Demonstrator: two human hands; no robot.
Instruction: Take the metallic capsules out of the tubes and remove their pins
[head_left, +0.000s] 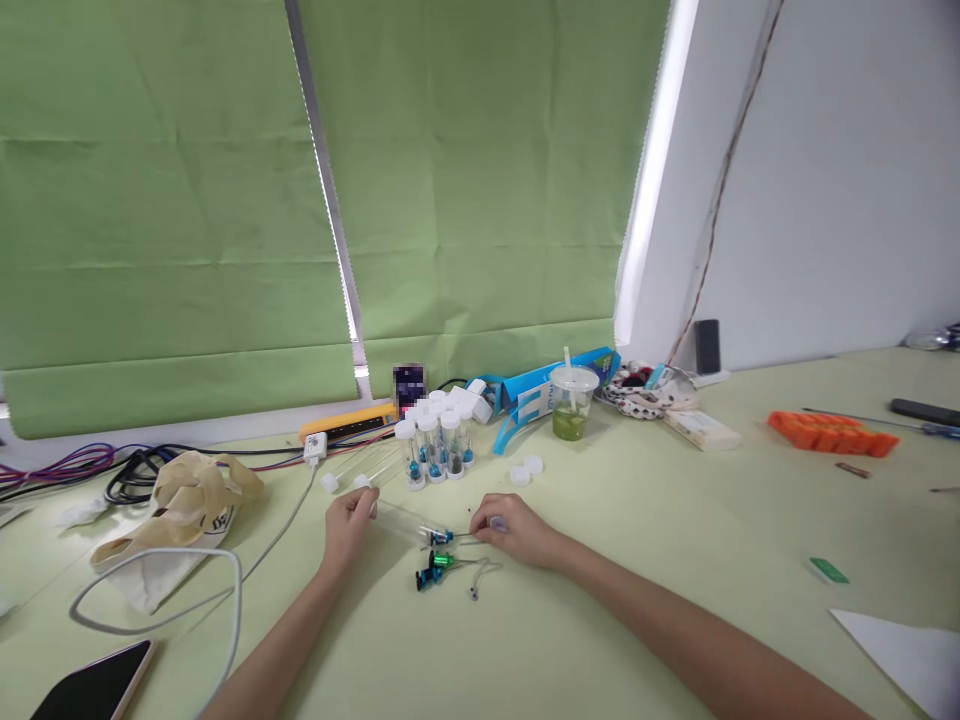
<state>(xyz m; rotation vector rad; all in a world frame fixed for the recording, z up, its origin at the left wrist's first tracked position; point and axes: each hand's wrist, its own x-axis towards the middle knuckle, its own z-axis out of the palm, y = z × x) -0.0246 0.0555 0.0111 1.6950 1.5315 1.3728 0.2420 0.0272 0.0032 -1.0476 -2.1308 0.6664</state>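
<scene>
My left hand (349, 528): pinching 1 clear tube (399, 520). My right hand (516, 531): seemingly pinching 1 blue fitting's (441, 537) thin lead (464, 536). Best kept in 1 line, lightly.

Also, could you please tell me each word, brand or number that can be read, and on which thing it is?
"D": on the cloth bag; the marks after it are unclear.
Blue-and-white packaging: marks too small to read.
Screen behind the capped tubes: blurred out, unreadable.
No other text is readable.
</scene>
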